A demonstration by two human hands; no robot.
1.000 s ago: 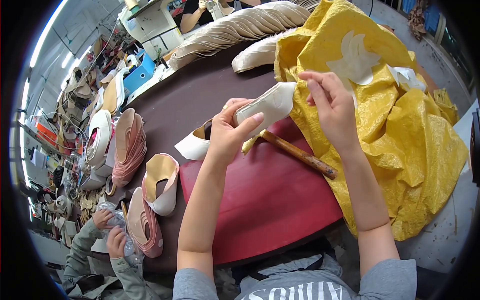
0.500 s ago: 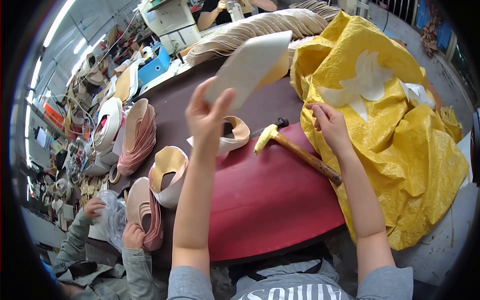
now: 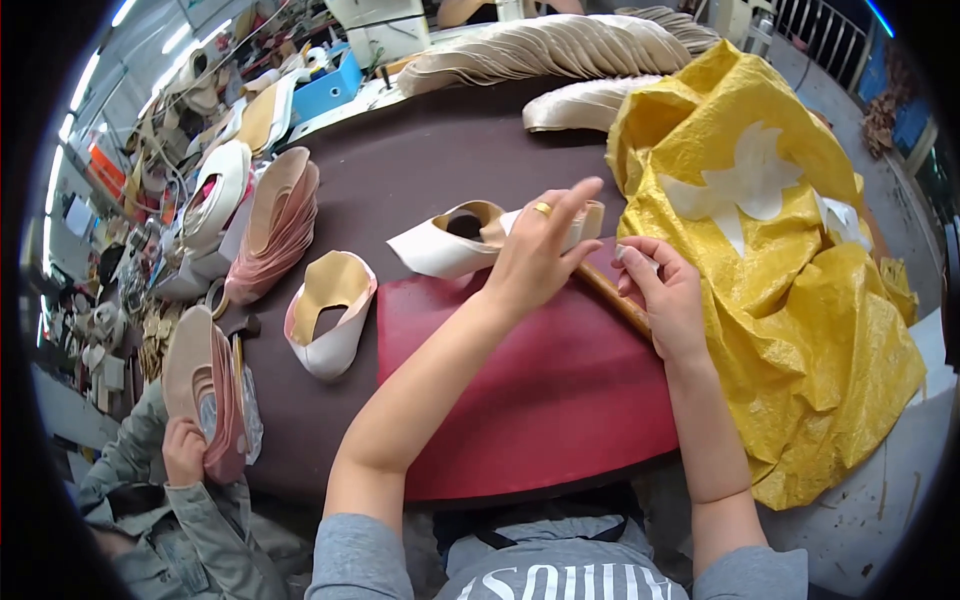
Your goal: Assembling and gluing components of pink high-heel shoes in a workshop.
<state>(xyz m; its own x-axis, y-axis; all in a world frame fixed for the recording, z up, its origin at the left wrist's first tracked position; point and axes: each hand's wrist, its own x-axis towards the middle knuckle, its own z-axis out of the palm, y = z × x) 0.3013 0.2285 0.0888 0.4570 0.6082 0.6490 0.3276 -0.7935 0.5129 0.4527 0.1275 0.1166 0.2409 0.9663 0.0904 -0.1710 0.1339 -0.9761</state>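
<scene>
My left hand, a ring on one finger, is held out with fingers stretched and thumb apart. Right behind it, partly hidden, stands a white shoe upper; I cannot tell whether the hand touches it. Beside that, a second white upper with a tan lining lies at the red mat's far edge. My right hand pinches a small white scrap between thumb and finger. Between my hands runs a hammer's wooden handle; its head is hidden. Another white upper sits farther left.
A red mat covers the near part of the dark table. Stacked pink uppers stand left, rows of beige pieces at the back. A yellow sack fills the right. A co-worker's hand holds more pink uppers.
My left hand has come down and right, letting go of the white piece it held up. My right hand has dropped slightly. The co-worker's pink uppers have moved left.
</scene>
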